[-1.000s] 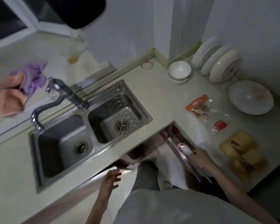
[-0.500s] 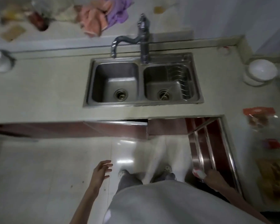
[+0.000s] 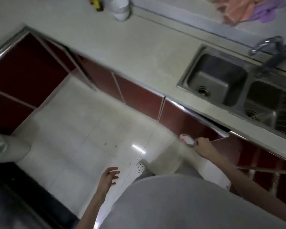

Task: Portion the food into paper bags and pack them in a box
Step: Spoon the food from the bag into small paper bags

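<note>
You stand on a pale, glossy tiled floor (image 3: 82, 134) that throws back a bright patch of light just ahead of your feet, in a dim kitchen. A light stone countertop (image 3: 139, 52) runs diagonally across the view, and dark red cabinet doors (image 3: 139, 96) with thin metal trim line the space under it, turning a corner at the far left.

Take the steel sink (image 3: 218, 80) as your landmark. It has 2 basins set into the countertop at the right, with a wire rack lying in the right-hand basin and a curved tap (image 3: 271, 47) behind it. Behind the tap, on the ledge, lies a heap of pink and purple cloths (image 3: 248, 10). Far to the left of the sink, at the back of the countertop, stand 2 stacked white bowls (image 3: 120, 9) beside a dark bottle-like thing too blurred to name.

Your right hand (image 3: 203, 146) hangs below the sink, in front of the cabinet doors, its fingers curled around a small white packet with pink-red markings (image 3: 186, 139); what the packet is you cannot tell from here. Your left hand (image 3: 109, 176) hangs further left of the sink, over the floor, with its fingers loosely spread and holding nothing.

No paper bag, box or food shows in this view. At the lower left edge sit a pale rounded object and a dark surface, both too blurred to identify.
</note>
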